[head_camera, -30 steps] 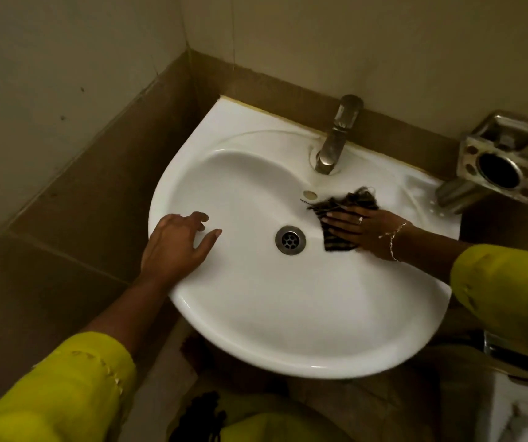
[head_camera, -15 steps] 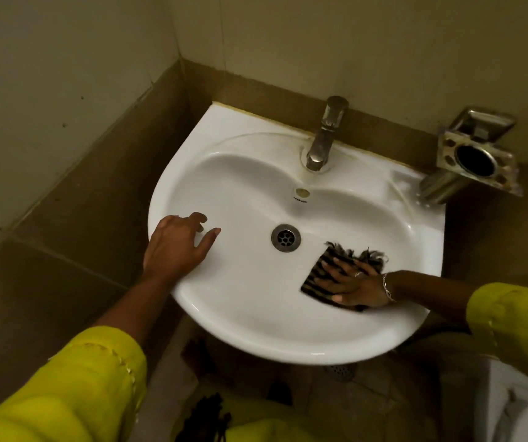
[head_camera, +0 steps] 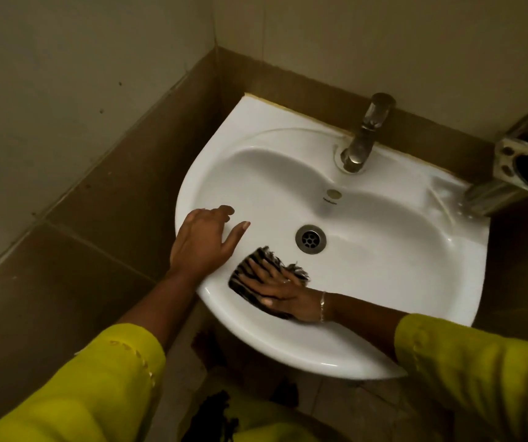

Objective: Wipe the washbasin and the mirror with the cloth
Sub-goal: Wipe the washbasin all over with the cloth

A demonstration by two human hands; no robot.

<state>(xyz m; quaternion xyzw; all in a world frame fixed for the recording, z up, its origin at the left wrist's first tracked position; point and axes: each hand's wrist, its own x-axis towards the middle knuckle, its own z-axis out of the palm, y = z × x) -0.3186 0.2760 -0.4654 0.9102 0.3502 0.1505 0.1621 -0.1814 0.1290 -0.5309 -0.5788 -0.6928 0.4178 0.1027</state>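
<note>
Here, the white ceramic corner washbasin (head_camera: 383, 282) fills the middle of the view, with its round metal drain (head_camera: 310, 239) at the bottom of the bowl. Just below and left of the drain, the dark striped cloth with a frayed edge (head_camera: 246, 277) lies flat on the sloping inner wall of the bowl. The right hand (head_camera: 285, 295) presses down on it, its fingers (head_camera: 269, 270) straight and slightly spread across the fabric. A thin bracelet (head_camera: 322, 306) circles the wrist. Left of the drain, the left hand (head_camera: 205, 240) rests on the basin's rim, its fingers (head_camera: 238, 232) loosely apart and holding nothing. Above and right of the drain, the steel pillar tap (head_camera: 363, 138) stands on the back ledge. Far right of the drain, a metal wall-mounted holder with a round opening (head_camera: 527, 164) juts out beside the basin. Both arms wear yellow sleeves (head_camera: 96, 393).
</note>
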